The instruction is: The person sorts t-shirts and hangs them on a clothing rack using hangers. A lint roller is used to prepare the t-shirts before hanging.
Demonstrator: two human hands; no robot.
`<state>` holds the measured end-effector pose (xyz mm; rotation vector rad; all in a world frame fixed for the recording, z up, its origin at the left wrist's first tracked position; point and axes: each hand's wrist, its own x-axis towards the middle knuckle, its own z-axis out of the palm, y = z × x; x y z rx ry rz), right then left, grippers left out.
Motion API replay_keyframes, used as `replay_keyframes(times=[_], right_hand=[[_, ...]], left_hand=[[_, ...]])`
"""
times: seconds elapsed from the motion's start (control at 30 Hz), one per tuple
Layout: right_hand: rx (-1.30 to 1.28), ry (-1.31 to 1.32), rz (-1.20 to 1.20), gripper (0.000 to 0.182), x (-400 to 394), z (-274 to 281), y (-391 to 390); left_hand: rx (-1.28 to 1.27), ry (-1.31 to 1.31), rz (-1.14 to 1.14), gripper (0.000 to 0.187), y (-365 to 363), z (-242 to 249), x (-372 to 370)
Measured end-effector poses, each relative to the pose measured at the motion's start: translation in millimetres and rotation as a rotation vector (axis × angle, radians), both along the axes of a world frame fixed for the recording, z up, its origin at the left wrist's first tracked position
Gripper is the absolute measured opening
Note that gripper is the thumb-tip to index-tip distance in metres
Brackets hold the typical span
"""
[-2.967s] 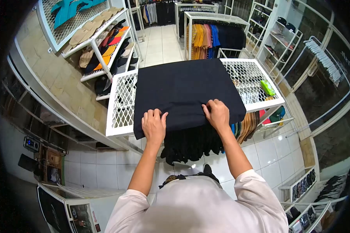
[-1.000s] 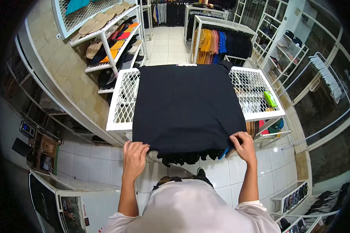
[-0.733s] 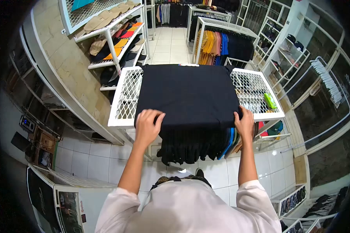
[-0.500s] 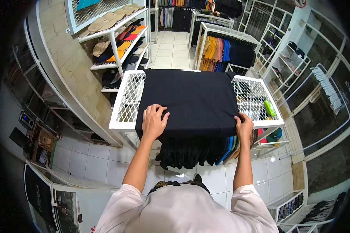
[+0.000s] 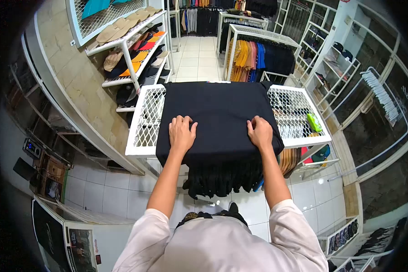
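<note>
A black garment lies spread flat over a white mesh-topped rack, its near edge hanging over the front. My left hand rests on the cloth left of its middle, with fingers apart. On the right part of the cloth lies my right hand, palm down and open, its thumb apart from the fingers. Dark clothes hang beneath the rack top.
Shelves with caps stand at the left. Ahead is a rack of coloured clothes. A bright green item lies on the mesh at right. White hangers hang on a rail farther right.
My right hand has moved left and inward from the garment's right edge, and its fingers have let go of that edge. My left hand stays nearly in place.
</note>
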<state>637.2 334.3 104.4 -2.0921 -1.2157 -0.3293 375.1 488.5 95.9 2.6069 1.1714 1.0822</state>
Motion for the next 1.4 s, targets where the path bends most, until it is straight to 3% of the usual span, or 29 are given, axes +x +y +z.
replay_keyframes(times=[0.13,0.27,0.33,0.37,0.43,0.47,0.53,0.6,0.7,0.77,0.97,1.1,1.17,1.23,1.3,1.4], right_hand=[[-0.044,-0.040,-0.052,0.024,2,-4,2],[-0.055,-0.058,-0.051,0.024,3,-8,4],[0.116,-0.422,-0.104,0.028,7,-24,8],[0.119,-0.427,-0.104,0.028,10,-30,9],[0.042,-0.346,-0.116,0.031,11,-31,10],[0.048,-0.349,-0.110,0.031,12,-31,7],[0.058,-0.111,0.034,0.028,2,-21,-8],[0.101,-0.090,0.072,0.025,-17,-18,-31],[0.057,-0.198,0.127,0.039,-43,-28,-79],[0.074,-0.195,0.155,0.040,-43,-40,-96],[0.118,-0.129,0.206,0.025,-32,-31,-95],[0.078,-0.102,0.185,0.012,-53,-4,-113],[0.012,-0.042,0.177,0.008,-68,1,-128],[0.006,-0.017,0.201,0.011,-74,5,-139],[-0.211,0.162,0.203,0.018,-76,13,-145],[-0.105,0.143,0.217,0.024,-76,26,-111]], left_hand=[[0.053,-0.002,0.032,0.023,0,0,1],[-0.064,0.052,0.031,0.029,3,-1,3],[0.118,0.023,0.030,0.037,12,-17,8],[0.121,0.018,0.031,0.037,13,-20,8],[-0.101,-0.020,-0.048,0.041,10,-10,2],[-0.096,-0.024,-0.042,0.041,9,-6,-4],[-0.200,-0.047,-0.208,0.038,-1,0,-20],[-0.093,-0.078,-0.168,0.035,-29,1,-45],[0.026,-0.014,-0.116,0.047,-56,-21,-90],[0.035,-0.032,-0.137,0.044,-57,-33,-105],[0.041,-0.149,-0.155,0.028,-54,-30,-101],[-0.073,-0.167,-0.162,0.015,-82,-4,-115],[-0.010,-0.131,-0.139,0.010,-103,7,-127],[-0.154,0.015,-0.143,0.011,-117,16,-140],[-0.201,-0.019,-0.174,0.014,-121,32,-137],[-0.185,-0.136,-0.214,0.023,-110,40,-111]])
